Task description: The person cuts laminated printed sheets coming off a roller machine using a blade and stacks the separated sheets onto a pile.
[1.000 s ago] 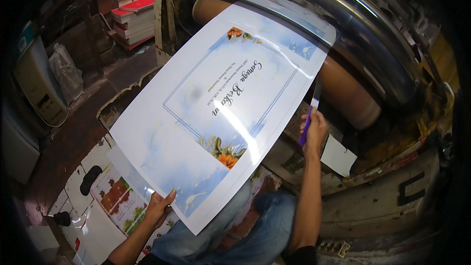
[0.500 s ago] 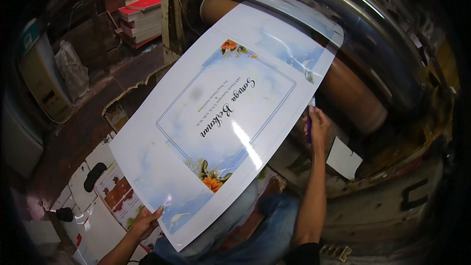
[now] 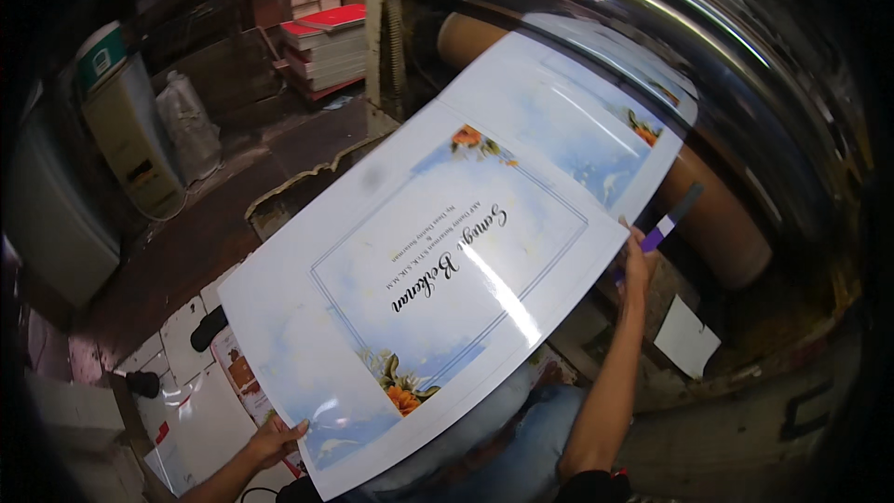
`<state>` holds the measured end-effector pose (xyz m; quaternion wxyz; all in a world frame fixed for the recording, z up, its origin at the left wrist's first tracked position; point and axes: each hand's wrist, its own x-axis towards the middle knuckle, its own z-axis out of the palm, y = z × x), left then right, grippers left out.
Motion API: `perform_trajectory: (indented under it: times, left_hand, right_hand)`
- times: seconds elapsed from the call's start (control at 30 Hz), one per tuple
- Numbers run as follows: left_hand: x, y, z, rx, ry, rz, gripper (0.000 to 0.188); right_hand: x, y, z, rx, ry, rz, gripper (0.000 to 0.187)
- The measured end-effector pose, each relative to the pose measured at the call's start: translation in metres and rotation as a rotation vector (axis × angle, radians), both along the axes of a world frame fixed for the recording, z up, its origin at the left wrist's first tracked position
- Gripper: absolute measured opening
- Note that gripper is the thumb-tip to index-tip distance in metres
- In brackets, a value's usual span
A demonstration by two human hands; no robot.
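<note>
A large glossy printed sheet [image 3: 438, 270], pale blue with orange flowers and a framed panel, slopes across my lap up to the rollers. At its lower left edge my left hand [image 3: 273, 441] pinches it, thumb on top. My right hand [image 3: 636, 265] is closed at the right edge, next to a corner of the sheet. It grips a purple-handled cutter knife [image 3: 663, 228], whose blade points up and to the right. Above that corner, a second printed length [image 3: 605, 144] curves over the brown roller [image 3: 722, 224]; the first sheet's far edge appears partly separated from it.
A shiny metal roller [image 3: 652, 9] spans the top right. Stacked red-covered books [image 3: 326, 37] stand at the far left, past a machine post [image 3: 375, 37]. A white card [image 3: 687, 335] lies at the right. More printed sheets [image 3: 240, 377] lie beside my left arm.
The view has shifted. My right hand and the knife have moved along the sheet's right edge, and the blade now shows clear of it. A corner has opened between the two printed lengths.
</note>
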<state>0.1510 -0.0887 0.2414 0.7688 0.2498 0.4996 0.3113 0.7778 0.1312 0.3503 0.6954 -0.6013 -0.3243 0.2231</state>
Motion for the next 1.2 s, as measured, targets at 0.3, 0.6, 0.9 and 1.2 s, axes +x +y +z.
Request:
perform_trajectory:
  times: [0.3, 0.6, 0.9, 1.2]
  left_hand:
    - [-0.115, 0.007, -0.020, -0.004, 0.058, 0.068, 0.043]
    - [-0.146, 0.018, -0.077, -0.063, 0.399, 0.015, 0.038]
    - [-0.207, 0.063, -0.239, 0.077, 0.179, 0.264, 0.036]
    - [-0.122, 0.098, -0.298, 0.447, 1.176, 0.426, 0.064]
  right_hand:
    - [-0.026, -0.021, -0.009, -0.255, -0.195, 0.059, 0.026]
    - [-0.121, -0.069, 0.037, -0.162, -0.170, 0.170, 0.026]
    - [-0.283, -0.133, 0.021, -0.292, -0.112, 0.209, 0.025]
    - [-0.252, -0.148, 0.048, -0.375, -0.080, 0.452, 0.026]
